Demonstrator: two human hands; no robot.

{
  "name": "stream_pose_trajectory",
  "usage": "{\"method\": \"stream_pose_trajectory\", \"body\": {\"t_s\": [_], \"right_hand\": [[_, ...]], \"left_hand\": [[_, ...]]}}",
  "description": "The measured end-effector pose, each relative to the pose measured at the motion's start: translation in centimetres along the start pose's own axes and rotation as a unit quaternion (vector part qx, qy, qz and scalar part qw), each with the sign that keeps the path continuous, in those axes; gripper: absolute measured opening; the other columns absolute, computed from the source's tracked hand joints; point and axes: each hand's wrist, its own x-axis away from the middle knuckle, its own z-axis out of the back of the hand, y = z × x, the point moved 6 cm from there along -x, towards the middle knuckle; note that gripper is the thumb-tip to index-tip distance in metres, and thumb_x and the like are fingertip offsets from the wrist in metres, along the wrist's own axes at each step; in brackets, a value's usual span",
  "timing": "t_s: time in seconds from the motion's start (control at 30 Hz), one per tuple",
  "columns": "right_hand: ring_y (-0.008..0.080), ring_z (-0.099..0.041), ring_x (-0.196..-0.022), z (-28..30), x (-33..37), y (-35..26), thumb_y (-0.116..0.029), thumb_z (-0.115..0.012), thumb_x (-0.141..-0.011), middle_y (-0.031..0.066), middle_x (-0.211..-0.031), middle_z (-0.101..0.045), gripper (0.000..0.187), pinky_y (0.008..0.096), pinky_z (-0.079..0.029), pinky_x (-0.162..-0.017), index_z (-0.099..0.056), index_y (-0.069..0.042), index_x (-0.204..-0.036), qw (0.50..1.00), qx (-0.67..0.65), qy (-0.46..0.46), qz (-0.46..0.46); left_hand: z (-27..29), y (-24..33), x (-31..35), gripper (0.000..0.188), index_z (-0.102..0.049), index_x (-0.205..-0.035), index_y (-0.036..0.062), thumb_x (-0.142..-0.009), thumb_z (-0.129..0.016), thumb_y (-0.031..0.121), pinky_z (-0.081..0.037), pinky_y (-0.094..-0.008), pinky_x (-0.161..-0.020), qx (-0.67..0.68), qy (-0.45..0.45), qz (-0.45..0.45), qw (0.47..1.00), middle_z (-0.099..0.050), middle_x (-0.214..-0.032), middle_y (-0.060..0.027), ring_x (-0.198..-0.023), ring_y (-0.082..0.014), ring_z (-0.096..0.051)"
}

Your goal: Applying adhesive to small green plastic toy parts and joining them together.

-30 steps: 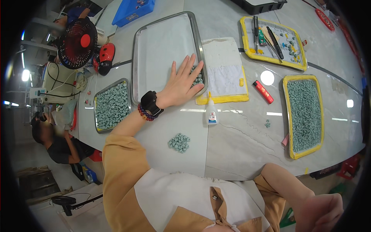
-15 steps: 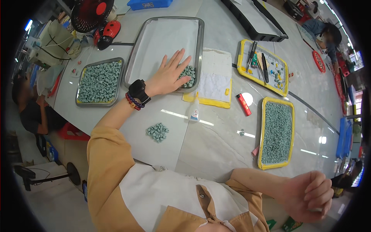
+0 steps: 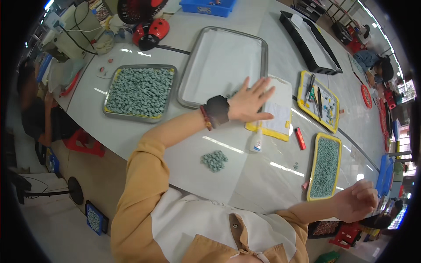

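My left hand (image 3: 251,101) is open with fingers spread, palm down over the near right corner of a large metal tray (image 3: 186,72) lined with a white sheet (image 3: 226,55). It covers most of a small group of green pieces in that corner. The fingertips reach past the rim over a white board (image 3: 280,90) with yellow edging. My right hand (image 3: 357,202) hangs at the lower right with curled fingers, and nothing shows in it. A small pile of green pieces (image 3: 214,161) lies on the table, near a white glue bottle (image 3: 256,142).
At left stands a tray of green pieces (image 3: 140,92); another yellow-rimmed tray (image 3: 325,166) of finer pieces is at right. A tool tray (image 3: 318,101), a red lighter (image 3: 300,138), a black tray (image 3: 309,44), a ladybird-shaped fan (image 3: 151,33) and a blue bin (image 3: 208,8) surround them.
The view has shifted, so the table sits farther right. My left hand has moved right across the tray's corner toward the white board. My right hand stays curled at the lower right.
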Motion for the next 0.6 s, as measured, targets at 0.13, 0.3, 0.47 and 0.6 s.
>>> {"method": "stream_pose_trajectory", "body": {"t_s": [0.13,0.3,0.47,0.6], "right_hand": [[0.0158,-0.050,-0.076,2.6,8.6,1.1,-0.024,-0.045,-0.098,0.0083,-0.083,-0.056,0.036,0.0294,-0.041,-0.068,-0.051,0.002,-0.122,0.809,0.556,-0.096,-0.165],[0.0233,-0.053,-0.105,5.3,22.4,-3.4,-0.016,-0.046,-0.097,0.0142,-0.116,-0.054,0.036,0.0328,-0.043,-0.089,-0.046,0.002,-0.128,0.678,0.658,0.072,-0.321],[0.0271,-0.052,-0.110,4.7,28.8,-4.7,-0.016,-0.048,-0.093,0.0162,-0.122,-0.052,0.036,0.0365,-0.041,-0.092,-0.048,0.001,-0.126,0.641,0.694,0.183,-0.272],[0.0300,-0.053,-0.107,3.8,27.2,-3.1,-0.014,-0.050,-0.088,0.0170,-0.118,-0.055,0.035,0.0404,-0.041,-0.090,-0.053,0.003,-0.118,0.680,0.673,0.099,-0.273]], "left_hand": [[7.1,-1.9,2.2,0.080,-0.019,-0.145,0.0039,-0.090,-0.045,0.056,-0.013,-0.0573,-0.109,0.012,0.071,-0.051,0.996,-0.011,-0.150,-0.0258,-0.139,-0.0408,-0.014],[13.8,-7.4,5.8,0.067,-0.032,-0.140,0.0045,-0.089,-0.057,0.039,-0.024,-0.0463,-0.109,0.121,0.171,-0.042,0.977,-0.025,-0.145,-0.0245,-0.134,-0.0388,-0.027],[19.4,-22.1,14.9,0.064,-0.041,-0.132,0.0015,-0.083,-0.064,0.036,-0.035,-0.0420,-0.103,-0.026,0.318,0.183,0.930,-0.038,-0.136,-0.0253,-0.128,-0.0385,-0.037],[18.1,-34.1,18.5,0.092,-0.026,-0.141,0.0042,-0.073,-0.071,0.048,-0.031,-0.0494,-0.105,-0.142,0.271,0.437,0.846,-0.026,-0.143,-0.0290,-0.130,-0.0452,-0.031]]}}
